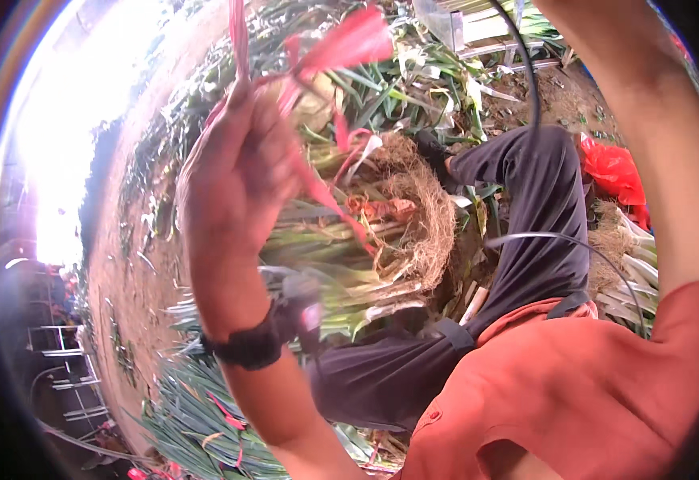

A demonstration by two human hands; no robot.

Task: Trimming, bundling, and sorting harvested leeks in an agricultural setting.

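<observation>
Tying, it seems: left hand (233, 176) clenched on strip (349, 42), leeks (309, 240) at its four o'clock; right hand unseen, grip untellable; tightening probably next

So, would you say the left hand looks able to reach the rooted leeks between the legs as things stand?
Probably yes: nothing solid seems to stand between the left hand and the rooted leeks, though it appears occupied gripping the pink plastic strip.
</observation>
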